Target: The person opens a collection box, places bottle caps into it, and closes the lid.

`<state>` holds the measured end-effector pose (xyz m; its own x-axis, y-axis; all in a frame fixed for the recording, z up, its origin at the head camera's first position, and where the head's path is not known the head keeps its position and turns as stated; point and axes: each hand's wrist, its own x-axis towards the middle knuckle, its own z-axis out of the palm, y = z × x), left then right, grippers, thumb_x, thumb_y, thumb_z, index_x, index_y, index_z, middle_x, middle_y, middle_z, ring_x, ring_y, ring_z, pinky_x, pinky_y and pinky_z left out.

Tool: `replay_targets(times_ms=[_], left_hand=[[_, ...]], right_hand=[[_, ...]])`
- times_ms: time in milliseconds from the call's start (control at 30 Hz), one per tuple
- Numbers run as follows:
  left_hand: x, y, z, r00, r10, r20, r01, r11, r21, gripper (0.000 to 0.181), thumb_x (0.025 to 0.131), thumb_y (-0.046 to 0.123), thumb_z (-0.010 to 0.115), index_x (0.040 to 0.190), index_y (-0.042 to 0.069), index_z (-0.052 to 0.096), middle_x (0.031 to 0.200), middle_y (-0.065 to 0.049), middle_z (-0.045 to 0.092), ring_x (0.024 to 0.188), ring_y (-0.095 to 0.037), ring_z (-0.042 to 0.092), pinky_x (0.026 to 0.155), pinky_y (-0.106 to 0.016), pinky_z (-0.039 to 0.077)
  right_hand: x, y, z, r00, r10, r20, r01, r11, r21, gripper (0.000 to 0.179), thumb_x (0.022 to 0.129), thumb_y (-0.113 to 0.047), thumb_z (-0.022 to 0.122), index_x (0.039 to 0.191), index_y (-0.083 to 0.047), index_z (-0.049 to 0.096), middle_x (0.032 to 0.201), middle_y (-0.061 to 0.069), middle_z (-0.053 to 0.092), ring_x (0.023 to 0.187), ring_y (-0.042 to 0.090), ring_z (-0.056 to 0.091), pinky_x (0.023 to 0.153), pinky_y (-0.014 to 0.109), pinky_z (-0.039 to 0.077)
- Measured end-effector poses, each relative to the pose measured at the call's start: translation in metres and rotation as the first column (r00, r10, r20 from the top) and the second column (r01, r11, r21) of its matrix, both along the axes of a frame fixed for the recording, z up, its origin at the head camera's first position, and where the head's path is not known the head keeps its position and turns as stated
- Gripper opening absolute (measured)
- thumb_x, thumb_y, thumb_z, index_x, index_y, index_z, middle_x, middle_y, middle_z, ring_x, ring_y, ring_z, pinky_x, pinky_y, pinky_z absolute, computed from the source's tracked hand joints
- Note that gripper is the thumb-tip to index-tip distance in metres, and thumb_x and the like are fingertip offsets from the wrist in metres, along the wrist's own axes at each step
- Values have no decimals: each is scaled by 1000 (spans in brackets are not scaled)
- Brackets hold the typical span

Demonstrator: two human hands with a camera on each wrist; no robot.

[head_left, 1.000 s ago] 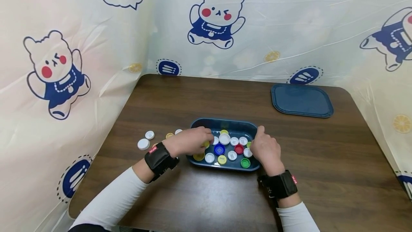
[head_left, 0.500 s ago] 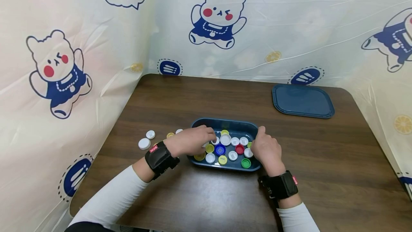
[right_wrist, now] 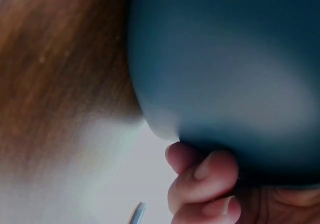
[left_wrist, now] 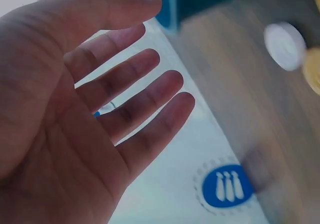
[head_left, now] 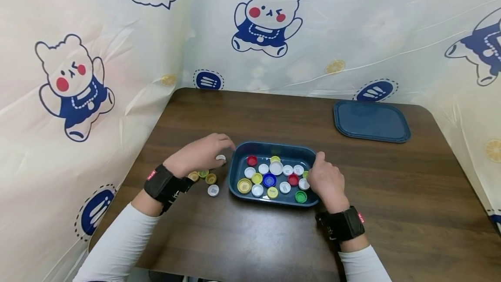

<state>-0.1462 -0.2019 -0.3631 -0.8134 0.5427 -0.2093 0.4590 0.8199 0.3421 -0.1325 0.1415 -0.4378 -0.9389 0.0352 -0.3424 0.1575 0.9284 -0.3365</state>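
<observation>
A dark blue rectangular box [head_left: 291,155] holds several bottle caps in white, yellow, red, blue and green. Just left of it, my left hand [head_left: 201,155] hovers over loose caps, its fingers extended and nothing held in the left wrist view. Below the fingers lies a white cap [head_left: 221,158], partly hidden. More loose caps lie nearby, including a yellow cap [head_left: 211,179] and a white cap [head_left: 213,190]. My right hand [head_left: 327,182] grips the right end of the box; its curled fingers [right_wrist: 212,176] show against the box wall in the right wrist view.
A flat dark blue lid [head_left: 372,121] lies at the back right of the brown wooden table [head_left: 250,238]. Behind and beside the table hangs a printed curtain [head_left: 195,25] with bear figures.
My left hand has moved left, out of the box to the caps on the table. A red cap and white cap now show at the box's left end. The right hand keeps its grip.
</observation>
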Motion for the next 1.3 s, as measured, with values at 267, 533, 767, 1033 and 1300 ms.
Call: replay_targets(times_ms=[267, 533, 767, 1033, 1300], left_hand=[[-15, -35, -32, 985, 146, 96, -144, 989, -36, 40, 91, 11, 72, 131, 8, 64, 132, -10, 60, 124, -28, 54, 104, -50, 47], [-19, -35, -54, 988, 118, 102, -117, 993, -18, 43, 90, 10, 72, 131, 7, 62, 131, -12, 59, 121, -28, 51, 103, -49, 46], [-23, -25, -62, 997, 54, 62, -51, 998, -44, 40, 87, 8, 74, 125, 11, 67, 122, -7, 61, 113, -24, 54, 101, -46, 49], [-28, -20, -69, 999, 19, 46, -17, 999, -28, 28, 89, 4, 71, 116, 11, 72, 109, -3, 65, 98, -19, 58, 94, -40, 53], [-22, -9, -32, 1000, 25, 14, -26, 999, 26, 25, 89, 3, 71, 113, 11, 73, 107, -3, 65, 96, -20, 60, 91, -40, 55]], right_hand=[[-1, 0, 1, 1000, -3, 7, 3, 1000, 3, 44, 100, -22, 52, 135, 1, 35, 99, 26, 64, 77, 36, 59, 65, 47, 49], [0, -1, 0, 1000, -6, 3, 6, 1000, 1, 44, 100, -21, 53, 134, 1, 36, 101, 26, 64, 77, 35, 59, 67, 49, 50], [1, -2, -1, 1000, -2, 8, 2, 1000, 3, 43, 100, -22, 52, 133, 1, 36, 99, 25, 64, 76, 35, 59, 66, 47, 49], [0, -1, -1, 1000, -4, 1, 4, 1000, 6, 44, 100, -22, 53, 134, 0, 36, 101, 26, 64, 76, 35, 59, 67, 49, 50], [1, -1, -1, 1000, -7, 1, 7, 1000, 2, 44, 100, -22, 53, 134, 1, 36, 101, 26, 64, 76, 35, 59, 66, 48, 50]])
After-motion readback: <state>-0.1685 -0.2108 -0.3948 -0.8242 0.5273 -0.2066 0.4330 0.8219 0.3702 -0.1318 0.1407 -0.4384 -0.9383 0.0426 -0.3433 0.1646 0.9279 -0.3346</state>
